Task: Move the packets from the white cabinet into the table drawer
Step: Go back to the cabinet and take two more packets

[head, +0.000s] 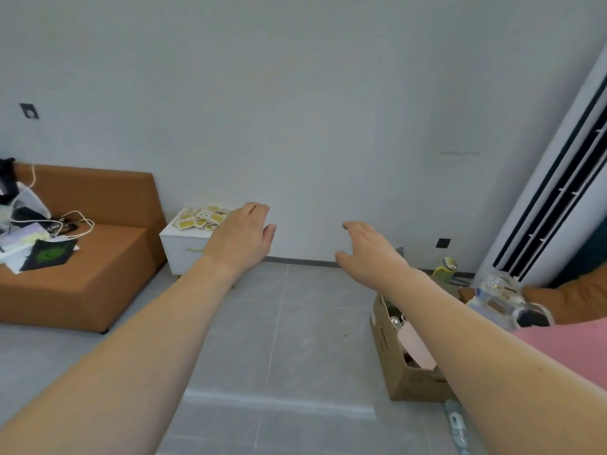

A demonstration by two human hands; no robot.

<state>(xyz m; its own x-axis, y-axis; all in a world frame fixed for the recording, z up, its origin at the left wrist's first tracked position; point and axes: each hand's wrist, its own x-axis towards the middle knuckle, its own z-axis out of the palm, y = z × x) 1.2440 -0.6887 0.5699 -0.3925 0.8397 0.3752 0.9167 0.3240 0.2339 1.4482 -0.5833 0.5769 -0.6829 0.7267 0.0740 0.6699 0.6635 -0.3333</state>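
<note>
A low white cabinet (182, 247) stands against the far wall beside the sofa. On its top lies a heap of several small yellow-and-white packets (199, 218). My left hand (241, 238) is stretched out in front of me, fingers relaxed and empty, and covers the cabinet's right part in the view. My right hand (368, 252) is also held out, palm down, fingers loosely spread, holding nothing. Both hands are in the air, well short of the cabinet. No table drawer is in view.
An orange sofa (98, 257) with bags, cords and papers stands at the left. An open cardboard box (404, 366) with items sits on the grey tiled floor (279, 339) at the right, near a bottle (444, 269) and a tall white air-conditioner (558, 198).
</note>
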